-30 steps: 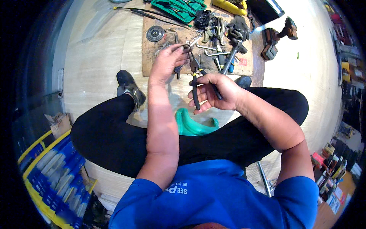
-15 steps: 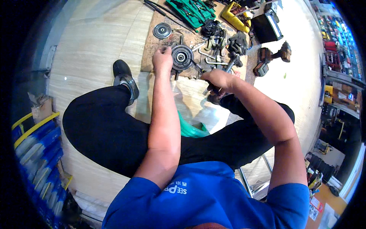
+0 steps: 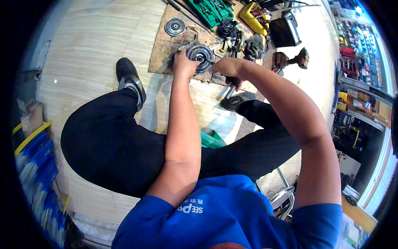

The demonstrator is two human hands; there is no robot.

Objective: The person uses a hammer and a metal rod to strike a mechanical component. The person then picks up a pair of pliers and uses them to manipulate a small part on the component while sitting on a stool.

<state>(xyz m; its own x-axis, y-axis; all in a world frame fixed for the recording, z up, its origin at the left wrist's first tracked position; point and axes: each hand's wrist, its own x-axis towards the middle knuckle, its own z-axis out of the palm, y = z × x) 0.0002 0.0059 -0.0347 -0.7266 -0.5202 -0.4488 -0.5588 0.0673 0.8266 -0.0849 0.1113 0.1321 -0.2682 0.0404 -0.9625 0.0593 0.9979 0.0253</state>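
Note:
A round, dark metal pulley-like part with concentric rings (image 3: 200, 58) lies on the worn board, with a bar-like piece beneath it. My left hand (image 3: 185, 65) is closed on its left side, the thumb reaching over the face towards the hub. At its right edge is my right hand (image 3: 229, 70), closed on a tool with a black grip and a thick metal end (image 3: 229, 92) pointing down towards me. A short dark shaft runs from the right hand to the pulley's face; whether it belongs to the same tool I cannot tell. A second ringed disc (image 3: 175, 27) lies beyond my left hand.
The brown board (image 3: 159, 54) rests on the tiled floor. Beyond are a green tool case (image 3: 209, 12), a yellow container (image 3: 253, 18), a black glove (image 3: 253, 46), and a black box (image 3: 285, 31). A cordless drill (image 3: 292, 59) lies right. My shoes (image 3: 132, 83) flank the work area.
My left hand has moved right onto the pulley's face. The right hand has shifted slightly up and left; the metal bar that pointed away from me now points towards me.

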